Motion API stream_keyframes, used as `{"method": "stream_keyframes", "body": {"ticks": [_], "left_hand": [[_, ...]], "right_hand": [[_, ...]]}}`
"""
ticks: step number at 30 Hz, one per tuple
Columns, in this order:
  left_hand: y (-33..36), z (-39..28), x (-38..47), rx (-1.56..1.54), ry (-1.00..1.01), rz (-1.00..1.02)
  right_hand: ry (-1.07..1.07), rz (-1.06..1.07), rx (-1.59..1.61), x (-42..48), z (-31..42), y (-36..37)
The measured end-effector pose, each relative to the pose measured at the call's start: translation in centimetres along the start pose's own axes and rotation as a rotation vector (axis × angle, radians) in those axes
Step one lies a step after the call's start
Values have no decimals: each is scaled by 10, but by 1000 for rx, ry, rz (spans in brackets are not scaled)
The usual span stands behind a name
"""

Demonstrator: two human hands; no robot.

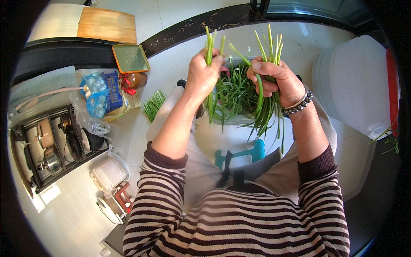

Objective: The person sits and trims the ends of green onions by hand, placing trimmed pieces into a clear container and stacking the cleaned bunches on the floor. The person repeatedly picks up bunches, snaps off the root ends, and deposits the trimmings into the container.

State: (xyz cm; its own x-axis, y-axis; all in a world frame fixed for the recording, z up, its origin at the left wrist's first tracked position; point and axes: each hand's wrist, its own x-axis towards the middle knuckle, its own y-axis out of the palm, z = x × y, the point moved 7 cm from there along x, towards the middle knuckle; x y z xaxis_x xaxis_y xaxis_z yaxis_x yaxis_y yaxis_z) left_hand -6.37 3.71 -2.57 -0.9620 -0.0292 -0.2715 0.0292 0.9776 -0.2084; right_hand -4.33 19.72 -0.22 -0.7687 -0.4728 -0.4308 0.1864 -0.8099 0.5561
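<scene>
My left hand [205, 70] is closed around a small bunch of green stalks [209, 46], their pale ends pointing up and leaves hanging down. My right hand [276, 75], with a beaded bracelet at its wrist, holds a thicker bunch of long green leafy stalks [269, 110]. One stalk is pinched between its thumb and finger, its pale end tilted towards my left hand. Below and between both hands, a plastic-lined container [236, 120] holds a heap of loose green leaves [237, 91]. Whether the container is a bag or a bin cannot be told.
More cut green stalks [154, 104] lie beside my left knee. A teal plastic stool [258, 150] shows between my legs. A large whitish plastic container [351, 85] stands at right. At left are a brown jar [138, 81], a blue bag [96, 96] and a rack of pots [53, 160].
</scene>
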Motion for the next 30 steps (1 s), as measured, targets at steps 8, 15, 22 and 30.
{"method": "stream_keyframes", "body": {"ticks": [8, 15, 22, 30], "left_hand": [[-24, -6, 4, -136, -43, -71], [-23, -14, 1, -245, -51, 32], [10, -4, -6, -483, -170, 241], [23, -7, -11, -390, -81, 167]], "right_hand": [[-215, -334, -408, 2, 3, -25], [-193, -285, -632, 12, -15, -27], [-253, -250, -534, 13, -14, -19], [-197, -183, -356, 10, -12, -5]]}}
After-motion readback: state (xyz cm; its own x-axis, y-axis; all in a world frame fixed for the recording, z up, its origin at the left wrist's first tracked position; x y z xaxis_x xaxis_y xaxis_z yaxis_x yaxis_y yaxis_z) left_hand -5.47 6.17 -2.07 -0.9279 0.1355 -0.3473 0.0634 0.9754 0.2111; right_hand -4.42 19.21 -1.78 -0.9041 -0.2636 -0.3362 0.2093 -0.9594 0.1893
